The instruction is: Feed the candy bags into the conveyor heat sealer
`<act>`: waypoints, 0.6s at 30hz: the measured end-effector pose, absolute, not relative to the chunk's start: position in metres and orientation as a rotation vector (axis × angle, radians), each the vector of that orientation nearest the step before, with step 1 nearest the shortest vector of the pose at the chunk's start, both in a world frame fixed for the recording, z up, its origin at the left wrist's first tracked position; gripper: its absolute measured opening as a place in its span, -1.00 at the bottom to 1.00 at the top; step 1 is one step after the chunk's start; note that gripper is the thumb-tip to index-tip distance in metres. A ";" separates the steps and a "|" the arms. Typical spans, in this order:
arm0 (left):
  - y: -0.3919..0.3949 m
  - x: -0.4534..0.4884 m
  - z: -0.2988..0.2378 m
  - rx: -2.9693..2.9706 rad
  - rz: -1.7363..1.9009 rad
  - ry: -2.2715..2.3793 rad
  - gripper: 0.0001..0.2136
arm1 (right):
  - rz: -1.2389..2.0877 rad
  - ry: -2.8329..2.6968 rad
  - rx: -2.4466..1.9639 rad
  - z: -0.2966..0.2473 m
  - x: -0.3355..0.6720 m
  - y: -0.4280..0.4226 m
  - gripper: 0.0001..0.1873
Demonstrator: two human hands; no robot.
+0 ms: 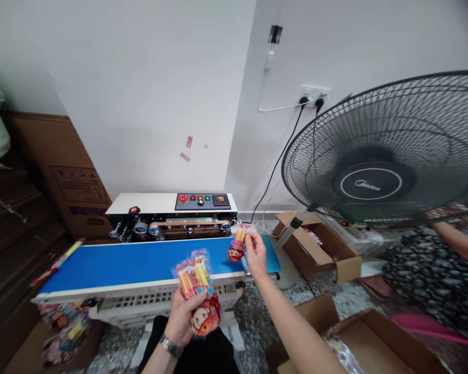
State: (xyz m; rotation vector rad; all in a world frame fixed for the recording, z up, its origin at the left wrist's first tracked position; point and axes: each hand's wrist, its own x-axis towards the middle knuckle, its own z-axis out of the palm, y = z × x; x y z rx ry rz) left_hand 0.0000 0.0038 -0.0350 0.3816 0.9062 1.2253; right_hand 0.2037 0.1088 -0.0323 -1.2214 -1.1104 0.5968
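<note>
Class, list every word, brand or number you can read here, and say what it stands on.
"Midea": hub of the fan.
Print on the cardboard box: too blurred.
Digits on the sealing machine's display: too small.
Lettering on the bundle of packets in the left hand, packet in the right hand: unreadable.

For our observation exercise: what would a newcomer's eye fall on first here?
A big black fan fills the right side; a bright blue belt crosses the middle. The left hand grips a bunch of toy packets near the belt's front edge, and the right hand holds one packet at its right end.
</note>
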 end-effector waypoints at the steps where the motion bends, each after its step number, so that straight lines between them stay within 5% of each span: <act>1: 0.003 0.000 -0.033 0.384 1.223 0.897 -0.64 | 0.605 -1.113 -1.220 -0.030 0.203 0.108 -0.75; 11: 0.016 0.002 -0.008 0.554 1.163 0.635 -0.58 | 0.813 -1.402 -1.126 -0.016 0.160 0.063 -0.82; 15: 0.015 -0.005 -0.010 0.501 1.189 0.633 -0.61 | 0.717 -1.666 -1.002 -0.001 0.155 0.049 -0.59; 18: 0.010 -0.010 -0.008 0.510 1.193 0.622 -0.64 | 0.582 -1.955 -0.916 0.018 0.158 0.048 -0.60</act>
